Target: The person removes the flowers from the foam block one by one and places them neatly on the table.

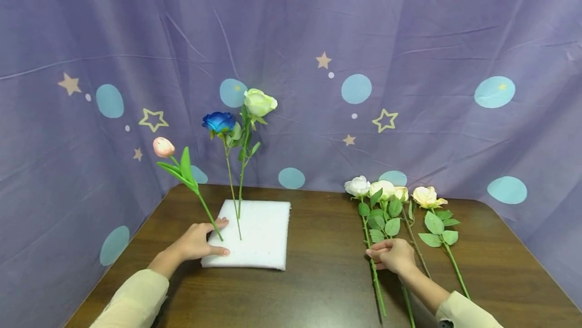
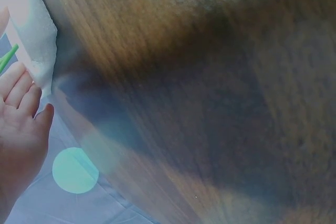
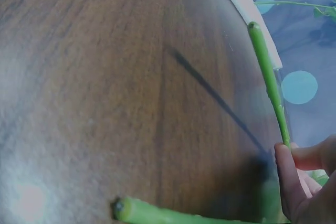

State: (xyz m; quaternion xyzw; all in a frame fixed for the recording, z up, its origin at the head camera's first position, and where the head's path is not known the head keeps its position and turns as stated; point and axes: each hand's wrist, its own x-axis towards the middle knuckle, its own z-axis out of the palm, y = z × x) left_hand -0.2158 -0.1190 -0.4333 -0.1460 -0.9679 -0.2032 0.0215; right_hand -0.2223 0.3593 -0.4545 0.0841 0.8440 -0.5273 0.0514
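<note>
L hand (image 1: 200, 241) rests on the L edge of the white foam block (image 1: 263, 237) on the desk (image 1: 318, 252), thumb & fingers spread fairly straight either side of the pink tulip (image 1: 187, 169), which tilts L. R hand (image 1: 394, 256) pinches the white rose (image 1: 357, 186) by its stem, R side of desk, w/ other pale roses (image 1: 383, 190) just beside. Blue rose (image 1: 219, 122) & greenish rose (image 1: 260, 102) stand in the foam, approx. upright.
</note>
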